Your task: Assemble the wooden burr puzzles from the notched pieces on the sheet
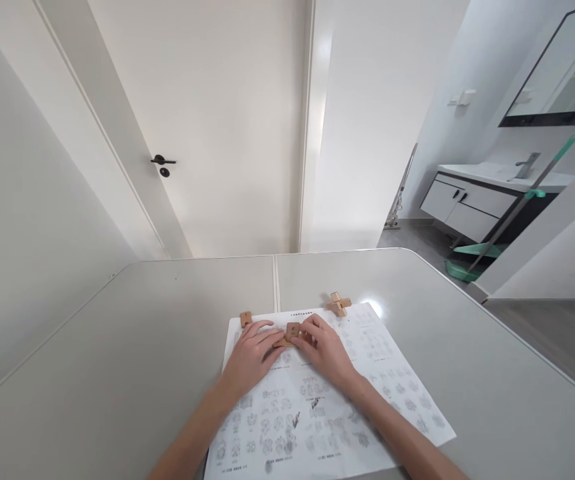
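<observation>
The two hands are close together over the middle of the far part of a printed sheet, with small wooden pieces between their fingertips. The right hand (324, 348) has its thumb and fingers closed on the right side of a square wooden block (293, 329), which has a dark mark on its face. The left hand (253, 352) reaches in from the left, its fingertips at the block's left edge and at a lower wooden piece (283, 343) partly hidden by the fingers; whether it grips either cannot be told. Just beyond the left hand, a small wooden tile (246, 319) sits by the sheet's far left corner. Farther right, a cross-shaped wooden assembly (338, 304) stands at the sheet's far edge. The paper sheet (407, 393), covered with rows of grey figures too blurred to read, lies under both forearms on the pale worktop (117, 367), which a seam divides on its far side. Past the worktop is a white door (227, 120) with a black handle (162, 160). At far right are a washbasin cabinet (472, 200), a tap (526, 165), a mirror (562, 67) and a green dustpan (462, 271) on the floor.
</observation>
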`<state>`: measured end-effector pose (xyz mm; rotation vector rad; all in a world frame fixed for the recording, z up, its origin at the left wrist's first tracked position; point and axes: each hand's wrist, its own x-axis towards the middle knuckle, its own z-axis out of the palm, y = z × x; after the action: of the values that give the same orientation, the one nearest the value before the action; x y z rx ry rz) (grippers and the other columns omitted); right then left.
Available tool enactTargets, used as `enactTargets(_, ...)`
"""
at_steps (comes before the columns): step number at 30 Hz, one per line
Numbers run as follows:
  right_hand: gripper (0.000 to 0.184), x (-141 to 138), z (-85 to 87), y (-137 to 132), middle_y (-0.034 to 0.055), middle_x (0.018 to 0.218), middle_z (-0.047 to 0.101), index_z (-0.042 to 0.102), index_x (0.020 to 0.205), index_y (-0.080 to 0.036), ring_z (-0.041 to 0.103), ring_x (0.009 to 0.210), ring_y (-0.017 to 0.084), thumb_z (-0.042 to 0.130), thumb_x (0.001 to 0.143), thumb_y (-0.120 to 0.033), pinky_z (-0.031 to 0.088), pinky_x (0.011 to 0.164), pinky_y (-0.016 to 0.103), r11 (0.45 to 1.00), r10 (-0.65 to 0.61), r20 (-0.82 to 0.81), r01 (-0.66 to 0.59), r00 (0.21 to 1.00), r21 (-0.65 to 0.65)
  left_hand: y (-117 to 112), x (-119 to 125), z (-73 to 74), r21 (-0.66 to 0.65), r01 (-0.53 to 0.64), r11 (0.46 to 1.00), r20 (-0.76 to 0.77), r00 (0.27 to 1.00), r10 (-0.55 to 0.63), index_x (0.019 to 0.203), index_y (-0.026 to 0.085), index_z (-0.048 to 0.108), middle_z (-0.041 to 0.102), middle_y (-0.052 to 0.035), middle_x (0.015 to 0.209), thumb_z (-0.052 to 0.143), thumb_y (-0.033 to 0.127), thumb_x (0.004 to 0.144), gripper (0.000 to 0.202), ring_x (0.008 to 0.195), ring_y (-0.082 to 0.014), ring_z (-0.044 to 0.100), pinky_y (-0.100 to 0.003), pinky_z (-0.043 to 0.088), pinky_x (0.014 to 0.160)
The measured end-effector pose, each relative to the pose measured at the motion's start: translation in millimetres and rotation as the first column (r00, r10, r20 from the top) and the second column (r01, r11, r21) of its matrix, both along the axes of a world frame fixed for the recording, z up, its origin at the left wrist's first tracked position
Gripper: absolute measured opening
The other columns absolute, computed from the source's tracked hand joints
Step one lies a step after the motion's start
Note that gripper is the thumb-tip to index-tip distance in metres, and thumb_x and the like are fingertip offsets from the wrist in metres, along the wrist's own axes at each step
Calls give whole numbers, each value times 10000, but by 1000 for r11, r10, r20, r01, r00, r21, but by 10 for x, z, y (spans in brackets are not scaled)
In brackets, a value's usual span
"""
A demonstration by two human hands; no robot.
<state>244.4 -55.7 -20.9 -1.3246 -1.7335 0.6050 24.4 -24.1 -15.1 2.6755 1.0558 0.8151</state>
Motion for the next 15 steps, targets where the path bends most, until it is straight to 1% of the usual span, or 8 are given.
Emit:
enactTargets(3,204,-16,27,-15,46,917,661,700,907,-242,622,757,194,585,981,-393,490,649,294,999,53,-90,-54,994,-4,-40,23,27,-58,2,998,39,999,0,1255,273,687,749,-67,1184,579,370,1015,280,1164,-281,636,-485,504,1021)
enactTargets(5,219,-31,62,-30,38,871,687,704,922,-235,630,768,199,601,967,-422,489,655,288,996,65,-188,-76,980,-54,-76,44,66,-157,-17,987,105,994,34,1255,271,667,731,-75,1196,596,401,1002,293,1125,-275,648,-471,507,1008)
enactTargets(7,276,-47,95,-43,27,796,690,698,928,-221,628,718,195,615,945,-484,491,634,287,983,62,-311,-111,949,-145,-109,70,112,-302,-65,951,181,975,124,1254,281,638,720,-66,1200,632,426,972,317,1085,-261,661,-441,525,972)
enactTargets(9,339,-62,115,-51,18,736,680,682,923,-210,617,653,187,632,919,-546,501,608,293,963,59,-439,-167,896,-212,-133,101,146,-436,-80,896,253,945,207,1214,276,618,713,-60,1173,636,450,957,310,1031,-240,675,-399,548,917)
enactTargets(10,360,-68,119,-52,16,718,676,672,918,-208,615,635,184,640,909,-567,510,605,298,954,66,-495,-201,866,-224,-140,116,151,-479,-52,876,288,934,213,1171,264,615,708,-63,1149,620,461,961,288,1006,-230,677,-380,555,893)
enactTargets(12,382,-80,117,-50,15,702,674,659,922,-207,626,638,187,655,895,-588,532,619,307,944,89,-579,-254,810,-211,-146,145,136,-517,42,855,358,918,171,1087,239,599,692,-71,1089,558,484,988,268,963,-213,673,-353,559,862)
enactTargets(14,397,-92,105,-43,15,703,672,650,931,-209,645,659,192,665,886,-603,549,634,310,938,105,-615,-283,782,-200,-149,165,100,-534,118,837,391,913,120,1047,230,573,674,-66,1017,497,497,1016,279,911,-201,661,-341,556,834)
enactTargets(15,406,-99,95,-39,16,712,674,644,935,-209,655,664,193,670,881,-610,557,636,311,934,109,-625,-295,773,-201,-152,173,83,-547,136,826,393,913,110,1049,231,558,665,-59,980,476,501,1024,283,875,-196,655,-337,554,811)
